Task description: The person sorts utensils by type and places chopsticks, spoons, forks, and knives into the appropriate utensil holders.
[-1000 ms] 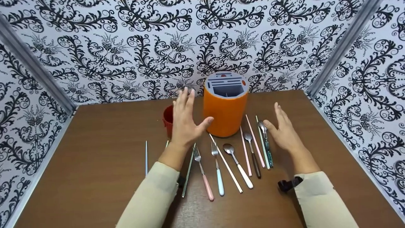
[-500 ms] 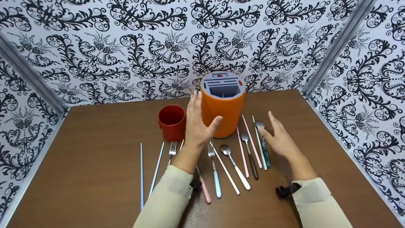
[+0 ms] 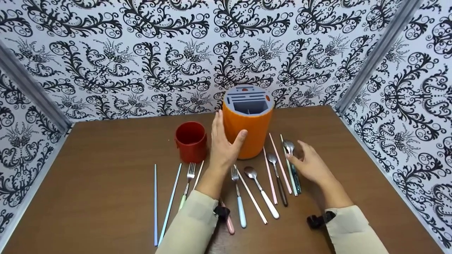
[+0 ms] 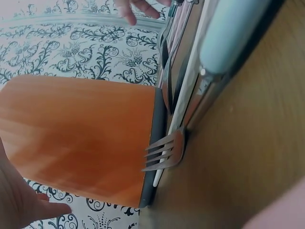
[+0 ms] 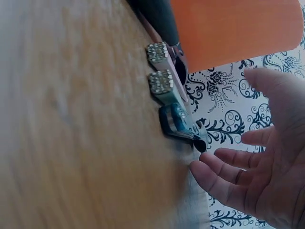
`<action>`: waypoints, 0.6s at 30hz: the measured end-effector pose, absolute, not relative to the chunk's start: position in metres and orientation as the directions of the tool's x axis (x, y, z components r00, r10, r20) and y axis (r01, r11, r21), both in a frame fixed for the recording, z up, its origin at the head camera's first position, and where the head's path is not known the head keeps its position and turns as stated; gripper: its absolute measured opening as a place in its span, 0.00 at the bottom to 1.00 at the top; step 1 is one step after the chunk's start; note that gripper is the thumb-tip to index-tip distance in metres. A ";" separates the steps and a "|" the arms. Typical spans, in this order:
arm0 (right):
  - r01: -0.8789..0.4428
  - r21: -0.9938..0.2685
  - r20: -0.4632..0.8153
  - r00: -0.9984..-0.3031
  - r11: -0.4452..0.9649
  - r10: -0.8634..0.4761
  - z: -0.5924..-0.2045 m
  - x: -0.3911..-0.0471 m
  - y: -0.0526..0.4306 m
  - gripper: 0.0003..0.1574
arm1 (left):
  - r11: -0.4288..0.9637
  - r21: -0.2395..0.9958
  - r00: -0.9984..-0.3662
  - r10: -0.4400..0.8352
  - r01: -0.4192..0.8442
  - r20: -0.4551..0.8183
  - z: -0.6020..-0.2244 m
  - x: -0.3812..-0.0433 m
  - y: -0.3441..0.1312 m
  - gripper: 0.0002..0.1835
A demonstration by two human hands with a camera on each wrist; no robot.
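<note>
In the head view my left hand (image 3: 224, 150) is held at the left side of the orange utensil holder (image 3: 251, 137), fingers extended and thumb apart. Whether it touches the holder I cannot tell. My right hand (image 3: 313, 165) hovers by the spoon (image 3: 289, 146) with the dark green patterned handle, at the right end of the row. Its fingers bend slightly and hold nothing; in the right wrist view the spoon's handle (image 5: 177, 123) lies apart from the fingertips. Under the left wrist camera lies a fork (image 4: 174, 145) with a light blue handle.
A red cup (image 3: 191, 146) stands left of the holder. Along the brown table (image 3: 106, 183) lie several chopsticks, including a blue chopstick (image 3: 155, 204), plus a white-handled spoon (image 3: 269, 203), a dark-handled spoon (image 3: 281, 187) and a green-handled fork (image 3: 190, 173). Patterned walls (image 3: 169, 70) enclose the table.
My left hand has moved right from in front of the red cup to the holder's side, uncovering the cup. My right hand has lowered toward the spoon, its fingers bending more.
</note>
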State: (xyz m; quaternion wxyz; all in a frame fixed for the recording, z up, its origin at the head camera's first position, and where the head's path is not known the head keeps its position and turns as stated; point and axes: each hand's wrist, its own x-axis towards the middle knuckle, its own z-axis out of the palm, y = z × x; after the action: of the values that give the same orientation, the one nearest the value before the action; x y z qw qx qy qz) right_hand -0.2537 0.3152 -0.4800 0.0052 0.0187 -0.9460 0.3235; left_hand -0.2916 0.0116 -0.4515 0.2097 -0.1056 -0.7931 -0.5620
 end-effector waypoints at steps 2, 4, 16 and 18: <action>-0.037 -0.608 0.024 -0.999 0.793 -0.028 -0.482 -0.253 0.314 0.57 | 0.304 0.880 -0.914 -0.063 0.365 0.401 -0.452 -0.292 0.011 0.54; -0.042 -0.603 0.026 -0.999 0.796 -0.033 -0.483 -0.253 0.314 0.56 | 0.259 0.910 -0.936 -0.054 0.323 0.348 -0.453 -0.293 0.010 0.54; 0.008 -0.598 -0.052 -0.998 0.802 -0.028 -0.482 -0.252 0.313 0.47 | 0.218 0.942 -0.964 -0.023 0.254 0.265 -0.455 -0.298 0.007 0.58; 0.016 -0.597 -0.055 -0.998 0.802 -0.022 -0.482 -0.251 0.312 0.45 | 0.229 0.943 -0.968 -0.013 0.241 0.251 -0.455 -0.299 0.007 0.58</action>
State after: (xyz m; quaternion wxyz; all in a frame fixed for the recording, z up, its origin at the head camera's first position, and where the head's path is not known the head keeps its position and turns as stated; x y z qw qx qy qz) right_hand -0.2515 0.3120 -0.4817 -0.0298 0.0016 -0.9488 0.3145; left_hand -0.2992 0.0073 -0.4554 0.1028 -0.0735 -0.7771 -0.6166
